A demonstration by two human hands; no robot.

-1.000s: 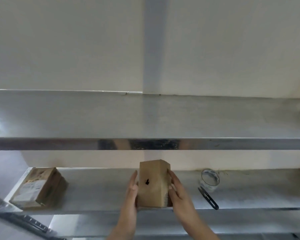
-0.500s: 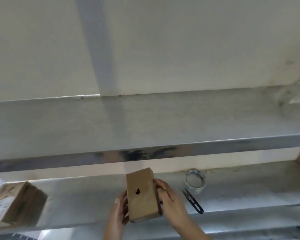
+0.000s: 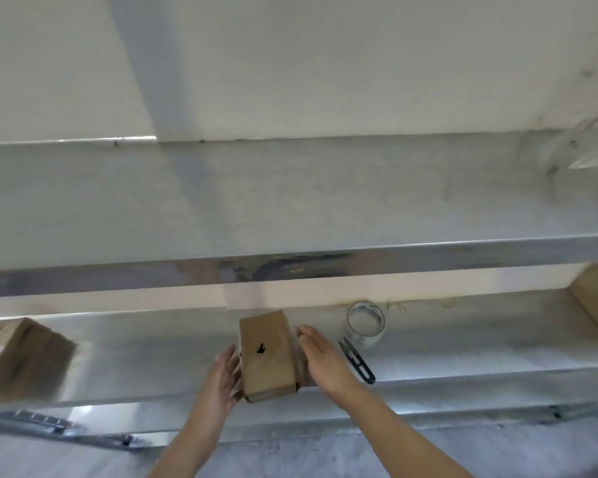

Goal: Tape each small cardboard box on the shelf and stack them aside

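Both hands have changed since half a second ago: my right hand [image 3: 320,357] has let go and now hovers flat and spread just beside the small cardboard box [image 3: 268,357], while my left hand [image 3: 223,381] presses straight fingers against its left side instead of curling under it. That box, plain brown with a black mark on its face, stands near the front edge of the lower steel shelf [image 3: 463,353], a brushed, dull-shining surface under a second shelf and a pale wall. Right of it lie black thread snips [image 3: 357,361] and a clear tape roll [image 3: 365,322]; more brown boxes [image 3: 21,360] sit far left.
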